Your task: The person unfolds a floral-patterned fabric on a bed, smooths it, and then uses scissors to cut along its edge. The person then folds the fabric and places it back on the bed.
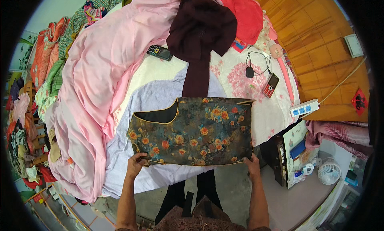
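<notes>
A dark floral garment (198,135) with orange flowers and thin yellow piping lies spread sideways at the near edge of the bed, its curved neckline at the upper left. My left hand (137,163) pinches its lower left corner. The lower right corner is between the thumb and fingers of my right hand (252,165). Just beyond the garment is a crumpled dark maroon cloth (202,30), with a flat strip of it running down to the garment's top edge. A pale lavender towel (156,93) is partly under the garment.
Pink bedding (105,45) covers the bed's left side. A black phone (160,52) rests beyond the towel; a red phone (271,85), a charger (250,72) and a pink massage stick (285,72) are on the right. A power strip (304,108) and a small fan (329,173) stand farther right.
</notes>
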A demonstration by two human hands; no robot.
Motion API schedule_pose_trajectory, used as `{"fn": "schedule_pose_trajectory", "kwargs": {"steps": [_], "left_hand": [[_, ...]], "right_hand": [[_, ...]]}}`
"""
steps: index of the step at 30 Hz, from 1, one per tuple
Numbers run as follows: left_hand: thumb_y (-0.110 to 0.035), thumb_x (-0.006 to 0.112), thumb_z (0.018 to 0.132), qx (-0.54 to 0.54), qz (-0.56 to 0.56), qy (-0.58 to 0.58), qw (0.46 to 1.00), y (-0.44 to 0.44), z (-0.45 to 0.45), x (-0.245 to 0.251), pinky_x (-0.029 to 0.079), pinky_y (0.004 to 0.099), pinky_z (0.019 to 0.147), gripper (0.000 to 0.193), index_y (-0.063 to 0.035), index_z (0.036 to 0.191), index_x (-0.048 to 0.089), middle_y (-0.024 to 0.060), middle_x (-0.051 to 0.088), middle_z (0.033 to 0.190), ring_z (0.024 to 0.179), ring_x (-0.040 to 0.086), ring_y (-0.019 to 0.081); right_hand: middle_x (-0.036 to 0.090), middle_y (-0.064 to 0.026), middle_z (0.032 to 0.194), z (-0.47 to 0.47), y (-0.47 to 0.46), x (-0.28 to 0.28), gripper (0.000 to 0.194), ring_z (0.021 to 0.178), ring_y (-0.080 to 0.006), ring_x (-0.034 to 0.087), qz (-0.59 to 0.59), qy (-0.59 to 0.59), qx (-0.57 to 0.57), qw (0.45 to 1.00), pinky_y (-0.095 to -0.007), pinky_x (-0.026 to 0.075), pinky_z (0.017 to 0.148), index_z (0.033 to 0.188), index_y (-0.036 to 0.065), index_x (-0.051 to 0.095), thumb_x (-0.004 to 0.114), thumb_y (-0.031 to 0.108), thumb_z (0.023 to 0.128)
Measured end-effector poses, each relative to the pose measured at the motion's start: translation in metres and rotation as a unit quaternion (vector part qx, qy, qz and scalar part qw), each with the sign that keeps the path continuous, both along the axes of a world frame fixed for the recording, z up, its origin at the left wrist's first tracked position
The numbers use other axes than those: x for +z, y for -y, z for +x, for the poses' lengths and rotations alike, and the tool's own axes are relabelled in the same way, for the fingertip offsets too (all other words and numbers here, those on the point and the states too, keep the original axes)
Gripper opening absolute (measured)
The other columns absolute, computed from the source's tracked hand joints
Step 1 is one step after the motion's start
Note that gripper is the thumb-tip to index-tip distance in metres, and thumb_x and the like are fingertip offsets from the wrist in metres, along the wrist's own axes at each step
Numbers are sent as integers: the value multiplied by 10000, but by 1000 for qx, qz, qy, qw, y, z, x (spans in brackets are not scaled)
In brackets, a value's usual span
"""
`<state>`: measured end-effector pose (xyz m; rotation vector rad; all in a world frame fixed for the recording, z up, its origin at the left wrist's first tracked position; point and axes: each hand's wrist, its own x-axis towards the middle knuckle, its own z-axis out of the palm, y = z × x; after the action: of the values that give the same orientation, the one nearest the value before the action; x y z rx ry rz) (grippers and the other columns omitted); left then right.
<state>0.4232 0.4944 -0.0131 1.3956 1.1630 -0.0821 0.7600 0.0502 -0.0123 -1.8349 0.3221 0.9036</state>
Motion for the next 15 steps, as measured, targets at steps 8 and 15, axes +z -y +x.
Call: {"fn": "schedule_pose_trajectory", "kwargs": {"steps": [8,15], "left_hand": [[-41,741,744,-154,443,-128,874,-16,76,64,475,418,849,163,-41,885,659,158,634,950,961,609,331],[-159,759,784,-296,525,118,789,14,272,67,404,451,993,459,-116,1223,633,102,620,1218,1183,544,326]], "right_hand": [[635,-12,941,29,-3,16,333,837,-91,587,38,2,-5,999,-256,468,758,1163,16,606,709,184,894],[636,-19,998,65,-27,-7,426,888,-101,586,31,70,-36,996,-265,468,771,1222,10,584,737,225,888]]}}
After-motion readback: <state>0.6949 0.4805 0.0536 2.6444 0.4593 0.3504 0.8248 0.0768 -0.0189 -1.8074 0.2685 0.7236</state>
